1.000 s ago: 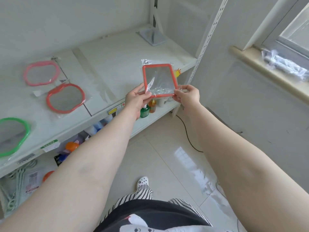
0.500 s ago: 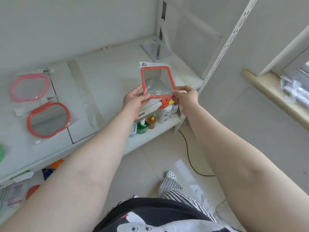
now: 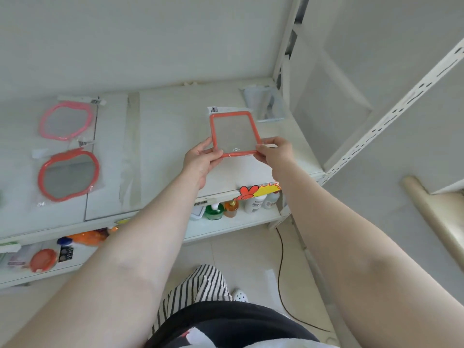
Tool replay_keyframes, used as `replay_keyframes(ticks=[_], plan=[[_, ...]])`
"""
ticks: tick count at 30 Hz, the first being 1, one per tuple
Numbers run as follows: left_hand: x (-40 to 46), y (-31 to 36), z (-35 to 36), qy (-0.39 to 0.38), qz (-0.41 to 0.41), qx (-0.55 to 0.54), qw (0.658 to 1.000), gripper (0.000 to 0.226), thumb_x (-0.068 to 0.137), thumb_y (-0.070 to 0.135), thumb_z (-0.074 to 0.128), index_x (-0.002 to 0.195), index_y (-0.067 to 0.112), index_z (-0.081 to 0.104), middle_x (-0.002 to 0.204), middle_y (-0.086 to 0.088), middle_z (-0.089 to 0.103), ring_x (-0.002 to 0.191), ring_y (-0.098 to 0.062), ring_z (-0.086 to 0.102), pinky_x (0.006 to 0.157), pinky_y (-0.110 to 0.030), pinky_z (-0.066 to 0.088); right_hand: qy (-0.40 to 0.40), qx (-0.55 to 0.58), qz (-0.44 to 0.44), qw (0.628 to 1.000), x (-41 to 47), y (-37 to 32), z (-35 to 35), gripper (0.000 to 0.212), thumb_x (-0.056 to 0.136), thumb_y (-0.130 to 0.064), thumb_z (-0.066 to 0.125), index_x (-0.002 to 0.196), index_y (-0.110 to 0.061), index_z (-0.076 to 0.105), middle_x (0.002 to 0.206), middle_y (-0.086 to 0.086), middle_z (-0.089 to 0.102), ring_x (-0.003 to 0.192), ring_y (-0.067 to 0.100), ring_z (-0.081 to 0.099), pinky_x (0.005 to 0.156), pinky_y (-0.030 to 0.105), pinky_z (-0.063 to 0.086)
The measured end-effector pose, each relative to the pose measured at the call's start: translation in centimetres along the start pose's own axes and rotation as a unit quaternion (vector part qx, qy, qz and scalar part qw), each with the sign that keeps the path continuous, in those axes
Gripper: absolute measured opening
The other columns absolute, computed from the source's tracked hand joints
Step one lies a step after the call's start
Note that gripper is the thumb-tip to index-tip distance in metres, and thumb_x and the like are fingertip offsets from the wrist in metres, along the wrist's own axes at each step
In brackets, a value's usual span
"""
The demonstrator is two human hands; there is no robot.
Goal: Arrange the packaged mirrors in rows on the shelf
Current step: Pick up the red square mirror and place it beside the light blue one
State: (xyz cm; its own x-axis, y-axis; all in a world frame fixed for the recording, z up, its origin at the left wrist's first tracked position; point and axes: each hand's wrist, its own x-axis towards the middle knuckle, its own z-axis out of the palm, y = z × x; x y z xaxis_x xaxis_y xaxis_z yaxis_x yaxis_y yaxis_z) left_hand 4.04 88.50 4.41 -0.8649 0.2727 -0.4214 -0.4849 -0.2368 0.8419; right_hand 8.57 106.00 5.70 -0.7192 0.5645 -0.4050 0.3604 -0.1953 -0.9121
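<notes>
I hold a square orange-framed mirror [image 3: 233, 133] in clear plastic wrap over the right part of the white shelf [image 3: 175, 126]. My left hand [image 3: 200, 159] pinches its lower left corner and my right hand [image 3: 275, 153] pinches its lower right corner. On the shelf's left lie two packaged mirrors with wavy round frames: a pink one [image 3: 66, 120] at the back and an orange one [image 3: 68, 175] in front of it.
A grey wrapped mirror [image 3: 267, 104] lies at the shelf's back right corner beside the upright post [image 3: 286, 46]. Bottles [image 3: 233, 208] stand on the lower shelf. A black cable [image 3: 281, 272] runs over the tiled floor. A window sill [image 3: 437, 212] juts out at right.
Both hands carried the square mirror forward over the shelf and lowered it flatter. The view shifted right, and the green mirror at far left dropped out of sight.
</notes>
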Motion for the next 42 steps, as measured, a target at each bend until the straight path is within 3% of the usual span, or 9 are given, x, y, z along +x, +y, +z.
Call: replay_keyframes(ticks=[8, 16, 22, 26, 29, 32, 36, 39, 42], plan=[[7.3, 2.4, 1.6, 0.023, 0.011, 0.016, 1.000, 0.061, 0.084, -0.015, 0.056, 0.140, 0.004, 0.043, 0.110, -0.015, 0.061, 0.104, -0.023, 0.061, 0.092, -0.025, 0.049, -0.016, -0.007, -0.003, 1.000, 7.2, -2.8, 2.4, 0.013, 0.088, -0.004, 0.065, 0.098, -0.009, 0.060, 0.075, 0.004, 0.065, 0.054, 0.010, 0.065, 0.060, 0.015, 0.055], [13.4, 3.2, 2.9, 0.082, 0.041, 0.065, 0.994, 0.050, 0.085, -0.012, 0.058, 0.133, 0.000, 0.051, 0.110, -0.013, 0.062, 0.094, -0.020, 0.062, 0.090, -0.020, 0.048, -0.042, -0.004, 0.016, 0.999, 13.8, -3.5, 4.2, 0.025, 0.087, -0.008, 0.066, 0.112, -0.006, 0.061, 0.091, 0.008, 0.070, 0.072, 0.016, 0.071, 0.085, 0.028, 0.056], [17.2, 1.7, 2.6, 0.125, 0.079, 0.130, 0.980, 0.044, 0.085, -0.003, 0.063, 0.128, 0.005, 0.059, 0.115, -0.006, 0.066, 0.100, -0.020, 0.064, 0.101, -0.029, 0.046, -0.054, -0.022, -0.007, 0.998, 17.1, -2.9, 5.4, 0.022, 0.087, -0.003, 0.065, 0.109, -0.005, 0.061, 0.101, 0.017, 0.068, 0.067, 0.017, 0.068, 0.062, 0.014, 0.055], [19.5, 0.2, 2.3, 0.157, 0.083, 0.163, 0.970, 0.040, 0.085, 0.004, 0.064, 0.124, 0.011, 0.063, 0.115, -0.004, 0.069, 0.103, -0.021, 0.066, 0.100, -0.029, 0.048, -0.053, -0.090, -0.037, 0.994, 19.1, -1.5, 6.2, 0.028, 0.085, -0.006, 0.068, 0.111, -0.004, 0.060, 0.099, 0.012, 0.063, 0.071, 0.019, 0.064, 0.059, 0.018, 0.050], [19.8, -0.8, 2.5, 0.189, 0.102, 0.230, 0.949, 0.037, 0.085, 0.007, 0.064, 0.121, 0.015, 0.066, 0.101, -0.003, 0.069, 0.089, -0.016, 0.061, 0.084, -0.023, 0.047, -0.046, -0.216, -0.077, 0.972, 19.7, -0.1, 6.0, 0.034, 0.083, -0.014, 0.070, 0.115, -0.008, 0.059, 0.095, 0.007, 0.064, 0.082, 0.023, 0.061, 0.066, 0.026, 0.048], [19.7, -1.5, 2.8, 0.208, 0.113, 0.290, 0.927, 0.038, 0.085, 0.008, 0.065, 0.123, 0.013, 0.063, 0.093, -0.004, 0.059, 0.082, -0.017, 0.054, 0.076, -0.021, 0.040, -0.037, -0.286, -0.119, 0.950, 20.0, 0.4, 5.1, 0.035, 0.085, -0.019, 0.068, 0.118, -0.010, 0.061, 0.109, 0.011, 0.067, 0.095, 0.028, 0.064, 0.077, 0.028, 0.049], [19.7, -2.2, 3.3, 0.231, 0.120, 0.368, 0.893, 0.052, 0.084, 0.018, 0.069, 0.133, 0.008, 0.052, 0.126, -0.013, 0.045, 0.099, -0.027, 0.059, 0.097, -0.027, 0.042, 0.015, -0.335, -0.146, 0.931, 20.9, 0.3, 3.3, 0.037, 0.085, -0.025, 0.068, 0.120, -0.016, 0.060, 0.124, 0.011, 0.053, 0.089, 0.024, 0.059, 0.075, 0.027, 0.046], [20.3, -2.8, 4.1, 0.230, 0.154, 0.480, 0.832, 0.075, 0.077, 0.035, 0.074, 0.141, 0.013, 0.040, 0.143, -0.013, 0.035, 0.129, -0.033, 0.041, 0.109, -0.034, 0.033, 0.095, -0.379, -0.169, 0.905, 22.1, 0.2, 2.1, 0.037, 0.085, -0.031, 0.068, 0.119, -0.020, 0.061, 0.125, 0.010, 0.048, 0.114, 0.029, 0.049, 0.094, 0.035, 0.044], [21.2, -3.3, 4.7, 0.192, 0.166, 0.544, 0.800, 0.097, 0.073, 0.046, 0.075, 0.149, 0.016, 0.024, 0.157, -0.010, 0.022, 0.141, -0.033, 0.024, 0.115, -0.035, 0.025, 0.127, -0.402, -0.172, 0.890, 23.0, 0.3, 1.7, 0.047, 0.084, -0.037, 0.068, 0.128, -0.025, 0.056, 0.137, 0.009, 0.043, 0.129, 0.031, 0.036, 0.108, 0.039, 0.032]])
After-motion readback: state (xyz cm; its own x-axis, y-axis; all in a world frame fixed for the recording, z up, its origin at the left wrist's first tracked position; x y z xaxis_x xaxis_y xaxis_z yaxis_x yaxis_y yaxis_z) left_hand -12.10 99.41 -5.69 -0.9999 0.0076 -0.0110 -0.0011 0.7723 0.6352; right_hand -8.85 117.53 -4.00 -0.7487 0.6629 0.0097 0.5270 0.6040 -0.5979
